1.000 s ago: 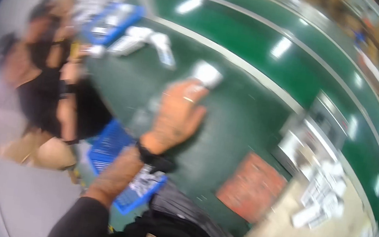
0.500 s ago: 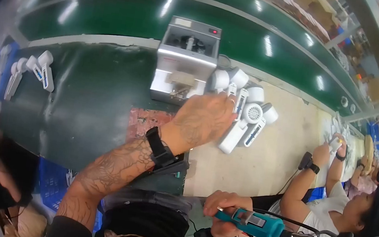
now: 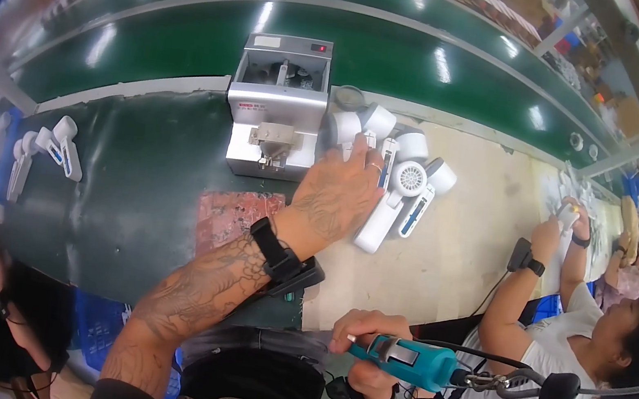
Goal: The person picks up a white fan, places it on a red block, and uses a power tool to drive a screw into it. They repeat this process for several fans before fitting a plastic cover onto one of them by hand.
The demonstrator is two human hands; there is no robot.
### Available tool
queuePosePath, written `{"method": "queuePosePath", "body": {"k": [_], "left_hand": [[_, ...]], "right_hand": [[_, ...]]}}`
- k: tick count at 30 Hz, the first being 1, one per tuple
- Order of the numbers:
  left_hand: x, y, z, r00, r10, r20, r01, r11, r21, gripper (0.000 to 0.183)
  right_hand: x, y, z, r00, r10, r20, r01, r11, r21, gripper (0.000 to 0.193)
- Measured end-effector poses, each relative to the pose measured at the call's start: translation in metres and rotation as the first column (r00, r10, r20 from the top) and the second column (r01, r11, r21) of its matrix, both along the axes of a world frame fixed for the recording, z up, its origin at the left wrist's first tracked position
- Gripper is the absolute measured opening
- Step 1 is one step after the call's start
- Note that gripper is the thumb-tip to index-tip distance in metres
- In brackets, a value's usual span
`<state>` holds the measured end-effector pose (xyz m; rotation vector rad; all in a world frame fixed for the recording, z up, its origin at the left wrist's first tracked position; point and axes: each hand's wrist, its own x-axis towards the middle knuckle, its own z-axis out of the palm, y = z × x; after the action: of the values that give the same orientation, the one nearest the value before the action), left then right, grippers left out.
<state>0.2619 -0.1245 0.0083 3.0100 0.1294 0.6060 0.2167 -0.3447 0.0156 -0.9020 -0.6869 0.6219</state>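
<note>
Left hand (image 3: 336, 195), centre: fingers at white fans (image 3: 408, 178), grip cannot be told. Right hand (image 3: 370, 378), lower centre: grip clenched around teal tool (image 3: 415, 363).

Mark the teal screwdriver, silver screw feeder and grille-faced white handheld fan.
Teal screwdriver (image 3: 422, 367): head view, on its teal body.
Silver screw feeder (image 3: 282, 108): head view, on its front housing.
White handheld fan (image 3: 409, 178): head view, on its round grille.

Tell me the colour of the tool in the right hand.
The tool is teal with a silver lever; the head view shows it best.
</note>
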Motion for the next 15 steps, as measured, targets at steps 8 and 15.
{"method": "queuePosePath", "body": {"k": [8, 15], "left_hand": [[-0.006, -0.013, -0.009, 0.989, -0.078, -0.129, 0.03, 0.94, -0.34, 0.038], [-0.046, -0.033, -0.021, 0.94, -0.336, -0.056, 0.3, 0.896, -0.327, 0.034]], "right_hand": [[0.0, -0.008, 0.008, 0.996, -0.069, 0.059, 0.078, 0.985, -0.154, 0.057], [0.01, -0.015, 0.001, 0.991, -0.083, 0.107, 0.104, 0.973, -0.207, 0.061]]}}
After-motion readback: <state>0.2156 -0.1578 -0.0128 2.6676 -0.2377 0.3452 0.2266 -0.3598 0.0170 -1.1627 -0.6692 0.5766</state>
